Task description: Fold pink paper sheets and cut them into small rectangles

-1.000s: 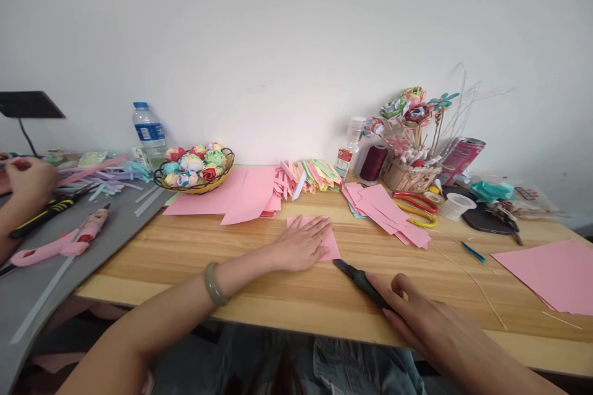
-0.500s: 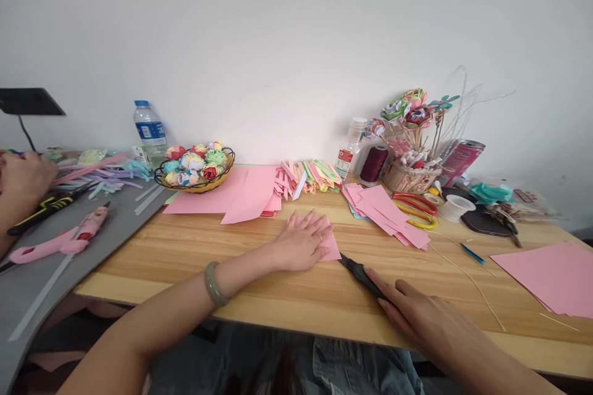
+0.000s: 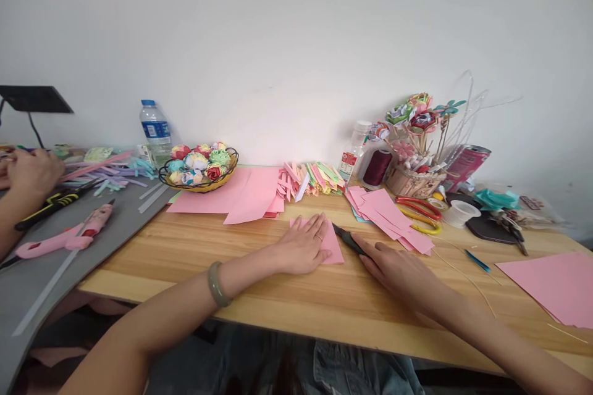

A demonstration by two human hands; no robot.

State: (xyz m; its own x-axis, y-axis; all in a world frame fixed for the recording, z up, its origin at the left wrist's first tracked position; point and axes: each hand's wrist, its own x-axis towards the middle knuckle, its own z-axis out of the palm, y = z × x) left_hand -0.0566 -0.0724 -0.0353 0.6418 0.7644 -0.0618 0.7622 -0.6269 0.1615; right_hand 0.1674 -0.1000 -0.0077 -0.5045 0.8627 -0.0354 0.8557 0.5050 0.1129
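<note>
My left hand (image 3: 303, 247) lies flat on a small pink paper (image 3: 334, 249) on the wooden table, fingers stretched out and pointing to the upper right. Paper shows past the fingertips and along the right side of the hand. My right hand (image 3: 386, 268) is wrapped round the handle of a dark knife (image 3: 349, 239). The knife's tip points to the upper left, at the paper's right edge. Whether the blade touches the paper I cannot tell.
Large pink sheets (image 3: 252, 194), folded strips (image 3: 315, 179) and a flower basket (image 3: 199, 185) lie behind. Pink pieces (image 3: 384, 210), pliers (image 3: 419, 207) and a thread spool (image 3: 376, 168) stand rightward. A glue gun (image 3: 69, 241) and another person's hands (image 3: 34, 173) are at left.
My right hand and the knife have moved up and slightly left, along the paper's right edge. My left hand stays on the paper. The view has shifted slightly.
</note>
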